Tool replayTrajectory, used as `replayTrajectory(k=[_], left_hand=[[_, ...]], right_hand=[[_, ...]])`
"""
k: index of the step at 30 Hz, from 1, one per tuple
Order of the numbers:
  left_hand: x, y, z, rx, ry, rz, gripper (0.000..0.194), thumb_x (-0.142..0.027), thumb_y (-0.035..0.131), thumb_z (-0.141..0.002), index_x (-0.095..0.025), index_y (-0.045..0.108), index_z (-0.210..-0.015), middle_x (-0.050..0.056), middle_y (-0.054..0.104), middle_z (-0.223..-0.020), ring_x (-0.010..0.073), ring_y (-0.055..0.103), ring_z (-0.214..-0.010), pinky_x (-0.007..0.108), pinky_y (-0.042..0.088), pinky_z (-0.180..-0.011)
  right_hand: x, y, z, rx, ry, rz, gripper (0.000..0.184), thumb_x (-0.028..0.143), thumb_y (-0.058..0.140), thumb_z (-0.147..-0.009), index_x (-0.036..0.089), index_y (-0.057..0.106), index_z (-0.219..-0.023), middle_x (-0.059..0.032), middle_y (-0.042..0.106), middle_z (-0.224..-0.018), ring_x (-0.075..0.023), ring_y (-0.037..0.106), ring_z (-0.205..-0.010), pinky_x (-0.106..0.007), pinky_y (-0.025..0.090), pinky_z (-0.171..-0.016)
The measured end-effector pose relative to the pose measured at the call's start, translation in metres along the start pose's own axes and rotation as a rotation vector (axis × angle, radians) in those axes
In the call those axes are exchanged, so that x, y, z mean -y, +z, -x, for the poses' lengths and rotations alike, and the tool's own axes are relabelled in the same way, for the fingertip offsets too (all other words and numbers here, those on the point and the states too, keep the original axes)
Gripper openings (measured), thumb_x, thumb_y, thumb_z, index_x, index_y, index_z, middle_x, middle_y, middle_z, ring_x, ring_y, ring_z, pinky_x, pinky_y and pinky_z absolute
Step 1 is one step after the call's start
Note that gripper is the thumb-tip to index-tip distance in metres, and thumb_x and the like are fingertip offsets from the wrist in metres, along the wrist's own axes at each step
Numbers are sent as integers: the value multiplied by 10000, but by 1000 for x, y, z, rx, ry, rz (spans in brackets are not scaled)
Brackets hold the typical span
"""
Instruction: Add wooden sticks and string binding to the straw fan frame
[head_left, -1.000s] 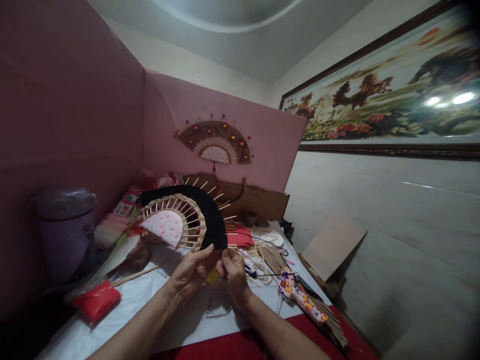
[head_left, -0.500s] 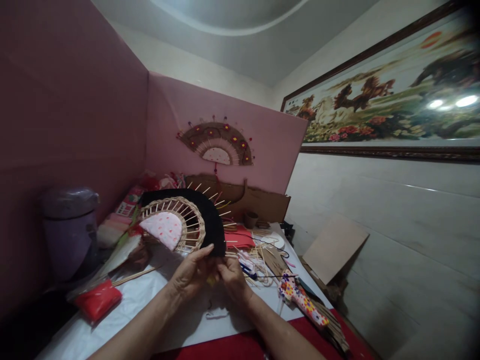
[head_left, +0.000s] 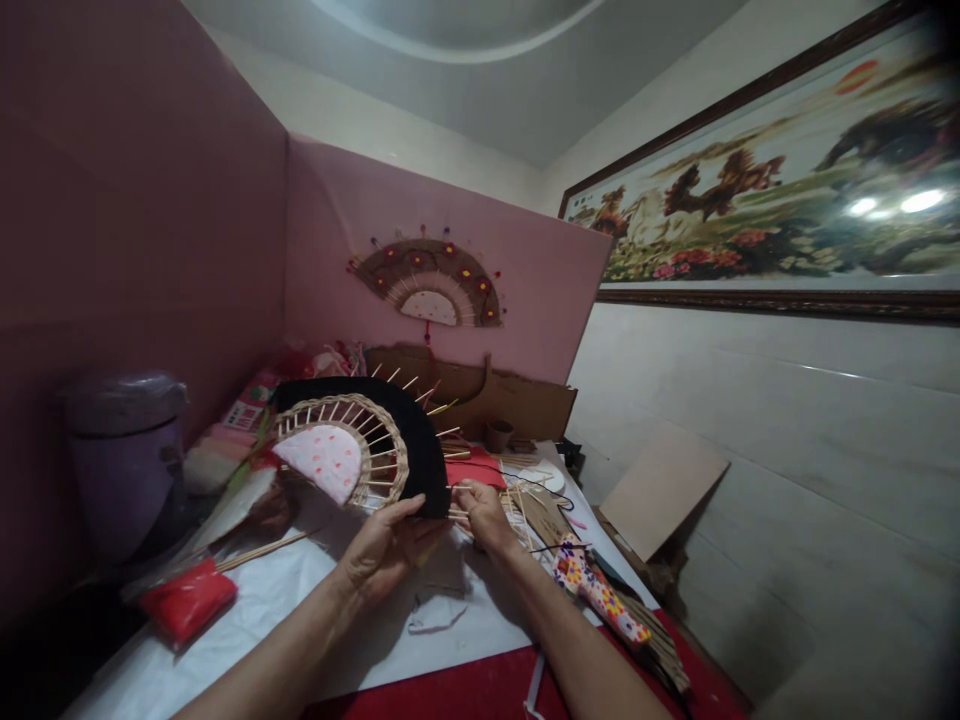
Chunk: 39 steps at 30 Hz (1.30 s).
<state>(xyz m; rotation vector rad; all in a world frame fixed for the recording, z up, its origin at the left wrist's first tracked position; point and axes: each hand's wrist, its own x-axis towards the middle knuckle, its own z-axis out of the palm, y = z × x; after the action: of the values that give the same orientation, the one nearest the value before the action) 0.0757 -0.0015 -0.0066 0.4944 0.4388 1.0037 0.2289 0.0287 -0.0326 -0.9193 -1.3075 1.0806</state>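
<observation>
I hold a half-made craft fan point(head_left: 360, 440) upright over the table: a black outer band, a woven ring of pale sticks, a pink dotted centre. My left hand point(head_left: 386, 550) grips its lower right corner from below, fingers closed on the black edge. My right hand point(head_left: 480, 512) pinches the wooden sticks that jut out at the fan's right side. A finished brown fan point(head_left: 429, 282) hangs on the pink board behind.
The white-covered table point(head_left: 300, 620) carries a red packet point(head_left: 186, 605), a long stick, loose sticks and thread, and a dotted glue gun point(head_left: 596, 592) at the right. A purple bin point(head_left: 124, 455) stands left. Cardboard pieces lean by the tiled wall.
My right hand moved right and up, from beside the left hand at the fan's base to the protruding sticks. The fan shifted slightly left.
</observation>
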Motion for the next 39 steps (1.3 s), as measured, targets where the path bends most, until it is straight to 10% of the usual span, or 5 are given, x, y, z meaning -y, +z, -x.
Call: replayTrajectory(k=[18, 39], left_hand=[[23, -1, -1, -98, -8, -13, 79, -20, 563, -712, -82, 586, -756, 111, 691, -761, 182, 657, -673, 315, 530, -699], [26, 2, 1, -75, -14, -18, 86, -33, 563, -719, -81, 586, -787, 111, 691, -778, 172, 655, -674, 287, 531, -669]], right_hand=[[29, -35, 7, -465, -580, 974, 286, 354, 387, -882, 171, 568, -758, -30, 572, -653, -133, 498, -583, -225, 330, -581], [23, -39, 4, -467, -513, 1087, 294, 353, 386, -884, 175, 569, -738, -34, 581, -632, -142, 508, -577, -234, 292, -558]])
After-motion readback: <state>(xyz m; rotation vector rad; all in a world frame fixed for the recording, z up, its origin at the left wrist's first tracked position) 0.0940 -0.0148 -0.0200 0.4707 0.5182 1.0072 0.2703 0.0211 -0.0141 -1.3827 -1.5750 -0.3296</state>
